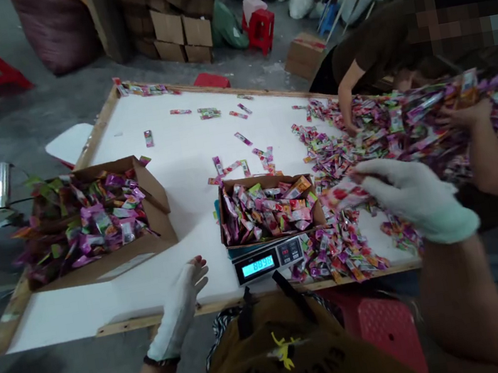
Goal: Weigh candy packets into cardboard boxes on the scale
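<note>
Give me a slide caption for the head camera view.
Gloved right hand holding colorful packets beside a filled box on a scale, left hand open.

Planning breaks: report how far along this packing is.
Looks done: large brown cardboard box, heaped with colorful plastic packets. In hand: pink packet in the white-gloved right hand; small cardboard box, filled, on the black digital scale. Unboxed: loose packets piled at right.
</note>
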Tool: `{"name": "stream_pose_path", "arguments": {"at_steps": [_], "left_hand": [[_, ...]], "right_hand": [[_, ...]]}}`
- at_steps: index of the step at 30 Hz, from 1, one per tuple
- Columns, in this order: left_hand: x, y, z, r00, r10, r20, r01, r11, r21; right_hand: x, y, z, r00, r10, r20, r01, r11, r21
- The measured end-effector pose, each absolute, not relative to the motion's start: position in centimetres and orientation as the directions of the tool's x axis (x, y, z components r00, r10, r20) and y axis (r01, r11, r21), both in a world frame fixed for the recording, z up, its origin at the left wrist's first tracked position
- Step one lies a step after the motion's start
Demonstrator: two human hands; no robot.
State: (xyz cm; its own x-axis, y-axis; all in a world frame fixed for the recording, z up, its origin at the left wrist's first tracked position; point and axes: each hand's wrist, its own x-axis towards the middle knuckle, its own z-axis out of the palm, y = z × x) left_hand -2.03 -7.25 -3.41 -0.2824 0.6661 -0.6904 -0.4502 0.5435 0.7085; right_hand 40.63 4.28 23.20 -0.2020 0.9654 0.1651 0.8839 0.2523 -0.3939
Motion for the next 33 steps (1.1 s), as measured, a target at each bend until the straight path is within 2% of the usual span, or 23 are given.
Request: {"name": "stream_pose_path", "arguments": {"at_steps": [2,3,4,7,9,12,14,16,19,21,22,24,28,30,33], "left_hand": [[-1.7,-7.0,-3.8,-0.273,0.670,-0.691,-0.446,0.549,0.707],[-1.5,-6.7,-3.9,-0.264,0.672,-0.692,-0.447,0.550,0.705],[-1.3,-6.5,-4.0,-0.251,0.677,-0.692,-0.449,0.552,0.703],[-0.5,-5.6,-4.0,-0.210,0.704,-0.679,-0.438,0.553,0.709],[0.0,-4.9,-3.6,-0.202,0.705,-0.680,-0.421,0.564,0.710],[0.4,-4.3,-2.7,-0.209,0.691,-0.692,-0.404,0.583,0.704],[0.2,-4.3,-2.3,-0.208,0.693,-0.690,-0.404,0.581,0.706],[-0.3,-4.7,-2.2,-0.220,0.682,-0.698,-0.415,0.582,0.699],[-1.3,-6.0,-2.7,-0.258,0.652,-0.713,-0.444,0.575,0.687],[-1.8,-6.9,-3.2,-0.276,0.648,-0.710,-0.457,0.562,0.690],[-1.9,-7.3,-3.4,-0.282,0.649,-0.707,-0.461,0.555,0.693],[-1.9,-7.8,-3.8,-0.283,0.652,-0.703,-0.463,0.549,0.696],[-1.4,-7.3,-4.2,-0.253,0.656,-0.712,-0.456,0.568,0.685],[-1.2,-6.7,-4.2,-0.226,0.668,-0.709,-0.453,0.572,0.683],[-1.2,-6.0,-3.9,-0.208,0.680,-0.703,-0.450,0.572,0.686]], "right_hand": [[42.7,3.4,23.8,-0.145,0.974,0.176,0.966,0.178,-0.186],[42.9,3.1,23.6,-0.143,0.974,0.176,0.979,0.165,-0.117],[42.5,3.0,23.1,-0.156,0.973,0.170,0.980,0.174,-0.098],[38.1,3.5,20.2,-0.279,0.957,0.079,0.930,0.290,-0.227],[33.6,4.6,17.6,-0.401,0.914,-0.068,0.880,0.364,-0.305],[27.4,6.7,13.9,-0.482,0.812,-0.330,0.868,0.391,-0.306],[24.8,8.0,12.1,-0.485,0.765,-0.423,0.873,0.393,-0.290],[24.1,9.0,11.1,-0.520,0.762,-0.385,0.850,0.417,-0.323],[26.1,9.7,11.5,-0.557,0.815,-0.161,0.763,0.425,-0.486],[28.4,9.9,12.6,-0.493,0.870,-0.028,0.715,0.387,-0.582],[29.5,10.1,13.1,-0.446,0.895,0.009,0.719,0.365,-0.592],[30.6,10.3,13.6,-0.371,0.928,-0.001,0.795,0.317,-0.518],[29.2,10.5,12.2,-0.296,0.905,-0.305,0.947,0.237,-0.215],[28.0,10.5,11.1,-0.299,0.879,-0.370,0.952,0.249,-0.179],[28.4,10.2,11.2,-0.341,0.883,-0.321,0.933,0.278,-0.228]]}}
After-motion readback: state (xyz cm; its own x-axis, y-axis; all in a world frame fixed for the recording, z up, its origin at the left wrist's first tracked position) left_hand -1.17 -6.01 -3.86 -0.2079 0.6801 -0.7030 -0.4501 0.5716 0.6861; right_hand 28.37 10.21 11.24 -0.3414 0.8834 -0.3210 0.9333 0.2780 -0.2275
